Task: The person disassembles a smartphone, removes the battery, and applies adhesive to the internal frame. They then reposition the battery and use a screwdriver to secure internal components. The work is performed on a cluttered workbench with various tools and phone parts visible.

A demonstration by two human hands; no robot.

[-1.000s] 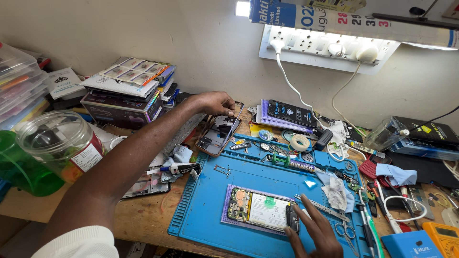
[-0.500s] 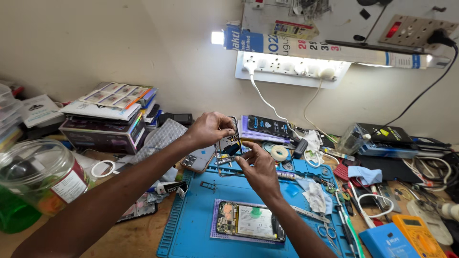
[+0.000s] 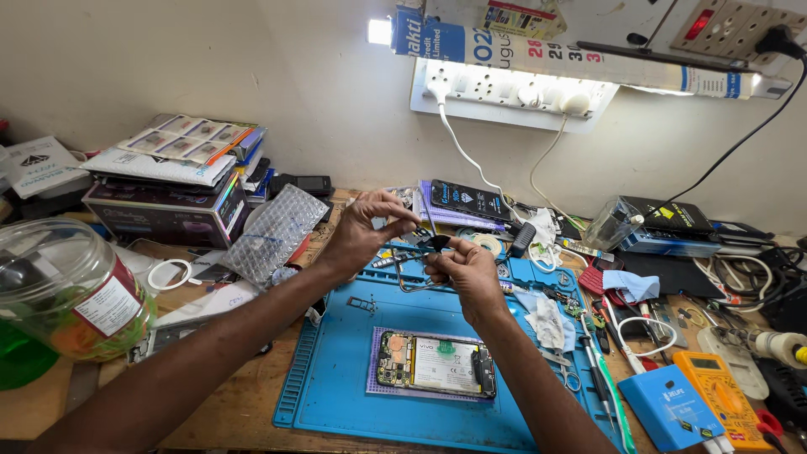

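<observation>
head view: your left hand [image 3: 363, 231] and right hand [image 3: 461, 267] both pinch a small dark part [image 3: 437, 242]; hold it steady above the blue mat [image 3: 336, 370].

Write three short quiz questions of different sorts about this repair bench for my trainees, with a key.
1. True or false: both hands are raised above the blue mat, pinching one small dark part.
2. What lies on the mat nearest the camera? A) an opened phone B) a laptop C) a wrench
3. Which side of the bench holds the clear plastic jar?

Key: 1 true, left hand and right hand meet on it. 2 A, the opened phone. 3 The left.
</observation>
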